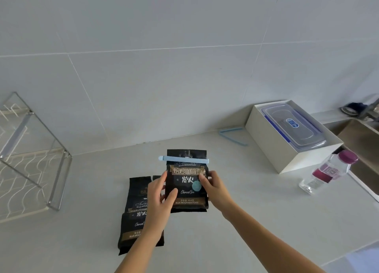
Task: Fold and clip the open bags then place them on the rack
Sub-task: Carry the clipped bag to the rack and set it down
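Black foil coffee bag (187, 182), shut near its top by a pale blue plastic clip (183, 160), is held upright over the pale grey counter (256, 221), left hand (159, 192) gripping its left edge and right hand (213, 187) its right, with a second black bag (134, 217) lying flat just left.

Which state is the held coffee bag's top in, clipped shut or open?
Clipped shut. A pale blue clip lies straight across the coffee bag just below its top edge, spanning its full width.

Matt black bag (187, 182), plastic clip (183, 160)
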A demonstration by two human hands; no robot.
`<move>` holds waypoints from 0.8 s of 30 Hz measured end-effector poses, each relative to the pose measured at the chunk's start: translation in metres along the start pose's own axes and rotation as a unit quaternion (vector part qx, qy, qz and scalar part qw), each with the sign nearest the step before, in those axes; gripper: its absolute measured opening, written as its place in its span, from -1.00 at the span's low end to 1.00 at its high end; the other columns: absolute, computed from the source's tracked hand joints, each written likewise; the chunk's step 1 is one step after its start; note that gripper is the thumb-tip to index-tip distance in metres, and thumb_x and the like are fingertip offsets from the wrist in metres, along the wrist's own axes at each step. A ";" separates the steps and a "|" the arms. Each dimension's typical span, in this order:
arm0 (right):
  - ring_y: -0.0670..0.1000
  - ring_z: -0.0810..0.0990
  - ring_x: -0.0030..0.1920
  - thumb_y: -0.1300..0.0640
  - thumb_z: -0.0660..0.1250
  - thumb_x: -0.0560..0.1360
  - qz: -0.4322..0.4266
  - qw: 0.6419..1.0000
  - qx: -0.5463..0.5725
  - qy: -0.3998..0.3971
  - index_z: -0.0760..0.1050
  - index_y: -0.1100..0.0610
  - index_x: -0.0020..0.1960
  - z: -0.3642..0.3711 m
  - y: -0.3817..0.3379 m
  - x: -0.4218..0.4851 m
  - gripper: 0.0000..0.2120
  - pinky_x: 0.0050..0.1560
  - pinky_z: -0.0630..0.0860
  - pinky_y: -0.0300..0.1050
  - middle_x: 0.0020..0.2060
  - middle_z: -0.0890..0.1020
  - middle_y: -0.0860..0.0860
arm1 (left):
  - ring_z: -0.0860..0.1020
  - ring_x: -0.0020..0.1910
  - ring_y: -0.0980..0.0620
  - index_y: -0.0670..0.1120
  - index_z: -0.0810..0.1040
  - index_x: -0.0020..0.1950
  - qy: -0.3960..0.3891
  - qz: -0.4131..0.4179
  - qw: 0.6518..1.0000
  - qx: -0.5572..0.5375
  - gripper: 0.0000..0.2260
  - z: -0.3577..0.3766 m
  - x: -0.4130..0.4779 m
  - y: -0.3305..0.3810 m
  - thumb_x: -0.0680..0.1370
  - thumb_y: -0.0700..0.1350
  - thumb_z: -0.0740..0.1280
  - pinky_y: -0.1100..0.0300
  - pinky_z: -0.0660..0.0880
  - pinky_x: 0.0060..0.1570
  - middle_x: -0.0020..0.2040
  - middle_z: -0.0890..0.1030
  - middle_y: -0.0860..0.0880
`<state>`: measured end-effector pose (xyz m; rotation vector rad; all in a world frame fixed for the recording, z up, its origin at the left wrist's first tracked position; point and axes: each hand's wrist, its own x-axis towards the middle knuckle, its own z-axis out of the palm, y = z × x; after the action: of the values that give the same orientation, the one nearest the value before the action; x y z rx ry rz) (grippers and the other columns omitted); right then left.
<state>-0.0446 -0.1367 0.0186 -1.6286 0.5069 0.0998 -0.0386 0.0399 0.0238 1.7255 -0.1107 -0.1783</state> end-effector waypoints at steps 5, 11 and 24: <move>-0.05 0.64 -0.08 -0.01 0.21 0.57 -0.015 1.000 -0.003 0.002 0.34 0.12 0.10 0.023 -0.016 -0.008 -0.77 -0.23 0.58 -0.16 -0.06 0.60 0.05 | 0.18 0.31 0.19 0.32 0.03 0.35 -0.010 0.025 0.999 0.029 -0.44 -0.016 -0.006 0.007 0.55 -0.09 0.27 0.40 0.32 0.12 0.33 0.21 0.15; -0.01 0.65 -0.04 -0.01 0.24 0.55 -0.057 0.998 0.006 -0.006 0.37 0.10 0.10 0.075 -0.041 -0.017 -0.78 -0.13 0.63 -0.08 -0.01 0.61 0.07 | 0.46 0.23 0.12 0.30 0.18 0.33 0.043 0.021 0.999 -0.017 -0.48 -0.075 -0.010 0.014 0.54 -0.14 0.30 0.44 0.52 -0.08 0.31 0.43 0.07; -0.04 0.71 -0.14 -0.16 0.41 0.28 -0.166 0.980 0.056 -0.090 0.48 0.11 0.08 0.232 -0.126 -0.039 -0.51 -0.28 0.61 -0.23 -0.13 0.71 0.03 | 0.48 0.29 0.00 0.06 0.34 0.42 0.194 0.067 0.978 -0.048 -0.45 -0.240 -0.020 0.047 0.47 -0.14 0.41 -0.13 0.45 0.25 0.31 0.52 0.03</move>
<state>0.0214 0.1020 0.1180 -1.5557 0.0968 -0.0300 -0.0137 0.2692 0.1080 1.6206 0.0681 0.2504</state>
